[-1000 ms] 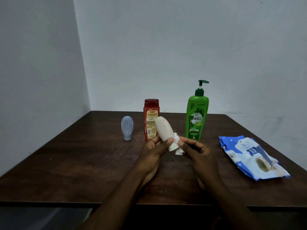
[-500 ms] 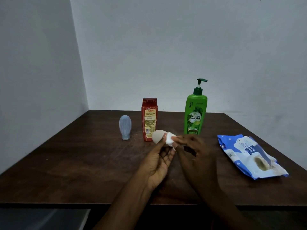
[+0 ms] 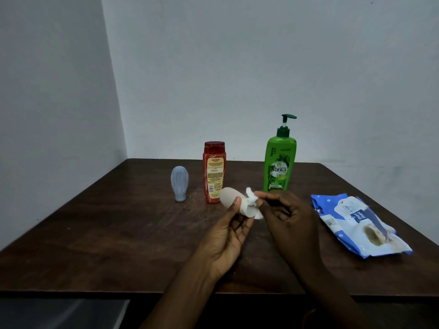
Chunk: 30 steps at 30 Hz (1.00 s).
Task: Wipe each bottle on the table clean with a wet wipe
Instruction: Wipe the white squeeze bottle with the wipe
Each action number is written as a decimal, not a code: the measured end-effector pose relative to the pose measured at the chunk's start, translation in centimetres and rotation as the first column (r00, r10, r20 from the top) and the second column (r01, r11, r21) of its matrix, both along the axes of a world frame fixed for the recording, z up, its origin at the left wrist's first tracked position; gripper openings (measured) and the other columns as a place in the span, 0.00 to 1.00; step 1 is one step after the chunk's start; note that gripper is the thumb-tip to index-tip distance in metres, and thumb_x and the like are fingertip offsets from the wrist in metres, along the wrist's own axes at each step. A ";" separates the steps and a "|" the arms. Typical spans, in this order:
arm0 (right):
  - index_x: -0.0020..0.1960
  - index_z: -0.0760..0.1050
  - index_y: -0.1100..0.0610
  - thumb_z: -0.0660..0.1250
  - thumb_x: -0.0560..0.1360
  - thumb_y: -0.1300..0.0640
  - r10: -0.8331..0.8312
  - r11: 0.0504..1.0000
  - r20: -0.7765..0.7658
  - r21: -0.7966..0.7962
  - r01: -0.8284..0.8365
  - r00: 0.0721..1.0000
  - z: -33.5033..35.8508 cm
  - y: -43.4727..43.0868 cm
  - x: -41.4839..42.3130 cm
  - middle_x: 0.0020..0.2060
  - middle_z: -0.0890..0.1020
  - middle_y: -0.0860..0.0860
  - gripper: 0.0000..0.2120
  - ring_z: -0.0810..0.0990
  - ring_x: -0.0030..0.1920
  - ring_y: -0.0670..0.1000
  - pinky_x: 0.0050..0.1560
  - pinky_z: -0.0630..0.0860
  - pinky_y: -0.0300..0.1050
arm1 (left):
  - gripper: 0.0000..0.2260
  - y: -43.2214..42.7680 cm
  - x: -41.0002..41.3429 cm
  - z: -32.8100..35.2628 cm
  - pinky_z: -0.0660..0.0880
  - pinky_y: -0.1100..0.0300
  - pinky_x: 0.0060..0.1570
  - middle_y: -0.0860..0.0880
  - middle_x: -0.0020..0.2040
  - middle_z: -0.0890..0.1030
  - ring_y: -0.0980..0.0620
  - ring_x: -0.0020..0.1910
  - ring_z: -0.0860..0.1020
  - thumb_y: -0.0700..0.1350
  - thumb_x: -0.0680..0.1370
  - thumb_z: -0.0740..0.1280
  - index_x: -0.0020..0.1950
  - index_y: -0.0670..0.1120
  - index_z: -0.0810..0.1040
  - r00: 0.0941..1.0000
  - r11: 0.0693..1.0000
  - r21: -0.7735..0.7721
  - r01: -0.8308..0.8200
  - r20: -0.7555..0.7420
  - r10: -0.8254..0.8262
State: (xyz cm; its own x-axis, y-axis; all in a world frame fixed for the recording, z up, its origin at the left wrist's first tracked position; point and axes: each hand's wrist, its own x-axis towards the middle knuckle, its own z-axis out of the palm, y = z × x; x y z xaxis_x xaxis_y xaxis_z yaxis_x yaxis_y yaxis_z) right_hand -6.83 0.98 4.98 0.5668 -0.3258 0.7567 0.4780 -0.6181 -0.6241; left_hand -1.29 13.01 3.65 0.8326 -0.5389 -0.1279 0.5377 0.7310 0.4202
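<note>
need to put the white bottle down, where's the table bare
Bare table near left, in front of the blue bottle; also the gap between green bottle and wipes pack. Crowded mid-table: red bottle, left hand, right hand.

Most likely a plain room in a home. Dark brown wooden table (image 3: 95,233), surface scuffed, set into a corner of plain pale grey painted walls (image 3: 71,91). On it, ordinary household toiletries: tall green plastic pump bottle labelled "Vatika" (image 3: 280,162), red plastic bottle with yellow label (image 3: 214,172), small translucent blue-grey bottle (image 3: 179,182) standing on its cap. Well to the right, blue-and-white soft plastic pack of wet wipes (image 3: 356,222), lying flat. Consumer bathroom products, domestic-looking furniture, dim indoor light. Exact room type: cannot tell.
</note>
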 end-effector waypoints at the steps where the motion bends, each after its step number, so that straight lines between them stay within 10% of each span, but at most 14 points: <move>1: 0.53 0.84 0.52 0.73 0.74 0.63 -0.003 0.999 -0.008 -0.034 0.003 1.000 0.1 0.1 -0.1 0.48 0.84 0.44 0.11 0.81 0.51 0.39 0.49 0.76 0.28 | 0.23 0.1 0.0 0.0 0.84 0.57 0.44 0.37 0.56 0.84 0.46 0.48 0.86 0.38 0.68 0.72 0.63 0.37 0.76 1.000 1.000 0.000 0.001 0.013 -0.001; 10: 0.52 0.85 0.56 0.70 0.73 0.55 0.014 0.946 0.037 -0.324 -0.001 0.999 -1.1 0.5 -1.1 0.54 0.82 0.47 0.10 0.80 0.57 0.41 0.60 0.72 0.31 | 0.19 0.8 -0.2 -0.2 0.84 0.53 0.46 0.35 0.57 0.82 0.46 0.47 0.85 0.38 0.72 0.70 0.62 0.32 0.77 0.997 0.999 0.020 -0.031 0.073 0.029; 19: 0.55 0.82 0.55 0.74 0.72 0.66 0.275 0.871 -0.085 0.444 -0.211 0.958 1.5 -0.1 -0.9 0.47 0.87 0.47 0.14 0.85 0.50 0.43 0.48 0.80 0.34 | 0.21 0.9 -0.8 0.6 0.80 0.56 0.52 0.36 0.57 0.83 0.46 0.51 0.85 0.39 0.70 0.70 0.62 0.37 0.77 0.998 1.000 0.000 -0.022 0.051 0.022; 26: 0.54 0.84 0.52 0.76 0.72 0.62 0.058 0.984 -0.057 -0.164 -0.067 0.997 1.3 0.5 -2.3 0.51 0.84 0.40 0.13 0.81 0.54 0.38 0.57 0.73 0.28 | 0.19 1.5 -1.5 0.0 0.81 0.57 0.49 0.39 0.54 0.85 0.48 0.45 0.85 0.38 0.70 0.69 0.61 0.40 0.78 0.987 0.994 0.083 -0.077 0.150 0.064; 30: 0.55 0.84 0.53 0.77 0.71 0.63 0.043 0.971 0.000 -0.235 -0.041 0.999 0.4 0.8 -2.9 0.54 0.84 0.43 0.15 0.81 0.56 0.41 0.57 0.76 0.35 | 0.23 1.6 -1.9 0.1 0.83 0.57 0.47 0.40 0.55 0.85 0.49 0.46 0.86 0.38 0.69 0.69 0.64 0.41 0.76 0.974 0.989 0.098 -0.113 0.208 0.090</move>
State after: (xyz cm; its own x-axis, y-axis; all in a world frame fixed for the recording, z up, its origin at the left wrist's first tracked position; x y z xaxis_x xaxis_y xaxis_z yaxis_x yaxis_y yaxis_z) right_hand -9.69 1.76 5.35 0.5719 -0.1147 0.8123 0.5097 -0.7262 -0.4614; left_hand -3.16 14.65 3.79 0.8967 -0.4426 -0.0036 0.3585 0.7215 0.5924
